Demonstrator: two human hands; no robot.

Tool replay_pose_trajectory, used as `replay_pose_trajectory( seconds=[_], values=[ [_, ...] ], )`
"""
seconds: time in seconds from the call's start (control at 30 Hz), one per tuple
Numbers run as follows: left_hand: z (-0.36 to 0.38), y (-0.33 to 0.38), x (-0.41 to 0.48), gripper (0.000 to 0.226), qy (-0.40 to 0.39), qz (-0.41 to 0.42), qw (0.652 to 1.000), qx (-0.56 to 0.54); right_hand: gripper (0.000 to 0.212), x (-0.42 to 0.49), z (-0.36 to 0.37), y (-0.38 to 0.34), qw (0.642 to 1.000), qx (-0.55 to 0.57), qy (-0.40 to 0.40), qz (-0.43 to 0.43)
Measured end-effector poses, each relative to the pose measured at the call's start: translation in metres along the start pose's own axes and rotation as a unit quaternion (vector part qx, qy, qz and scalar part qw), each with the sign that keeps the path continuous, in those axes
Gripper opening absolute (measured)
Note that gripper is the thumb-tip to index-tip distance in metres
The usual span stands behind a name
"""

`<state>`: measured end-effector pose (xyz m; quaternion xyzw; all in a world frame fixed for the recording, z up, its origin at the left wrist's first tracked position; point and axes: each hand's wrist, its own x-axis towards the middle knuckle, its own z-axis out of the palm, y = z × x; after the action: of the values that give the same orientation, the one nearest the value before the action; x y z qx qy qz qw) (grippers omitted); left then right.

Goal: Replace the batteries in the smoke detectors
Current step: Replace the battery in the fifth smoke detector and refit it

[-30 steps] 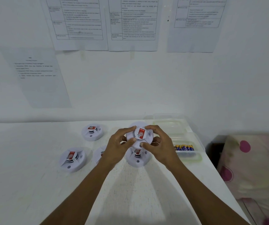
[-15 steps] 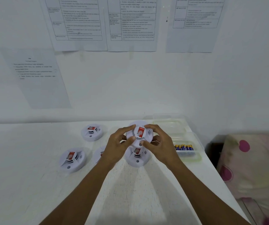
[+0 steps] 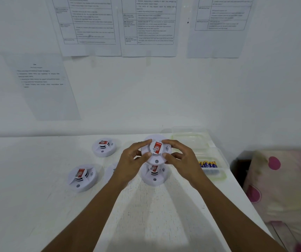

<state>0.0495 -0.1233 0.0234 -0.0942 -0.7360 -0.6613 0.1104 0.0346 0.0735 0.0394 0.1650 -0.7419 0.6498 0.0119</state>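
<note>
A round white smoke detector [image 3: 156,151] with a red label is held above the table between both hands. My left hand [image 3: 131,164] grips its left rim with curled fingers and thumb. My right hand [image 3: 182,160] grips its right rim the same way. Directly below it another detector [image 3: 154,176] lies on the white table [image 3: 146,215]. Two more detectors lie at the left [image 3: 82,177] and back left [image 3: 104,147]. A further detector [image 3: 110,172] is mostly hidden behind my left wrist. Blue and yellow batteries [image 3: 207,164] lie in a clear tray at the right.
The clear plastic tray [image 3: 217,176] sits at the table's right edge, with an empty clear container [image 3: 189,138] behind it. Printed sheets hang on the white wall. A pink-dotted cushion [image 3: 282,184] lies beyond the table's right edge.
The held detector has risen slightly and both hands have shifted their grip a little on its rim. The detectors on the table have not moved.
</note>
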Motion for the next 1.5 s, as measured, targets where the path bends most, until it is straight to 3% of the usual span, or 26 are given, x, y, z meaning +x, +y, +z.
replay_pose_trajectory(
  seconds=[1.5],
  values=[
    [0.002, -0.001, 0.009, 0.036, 0.009, 0.001, 1.000, -0.006, 0.035, 0.013, 0.001, 0.009, 1.000, -0.008, 0.004, 0.007]
  ],
)
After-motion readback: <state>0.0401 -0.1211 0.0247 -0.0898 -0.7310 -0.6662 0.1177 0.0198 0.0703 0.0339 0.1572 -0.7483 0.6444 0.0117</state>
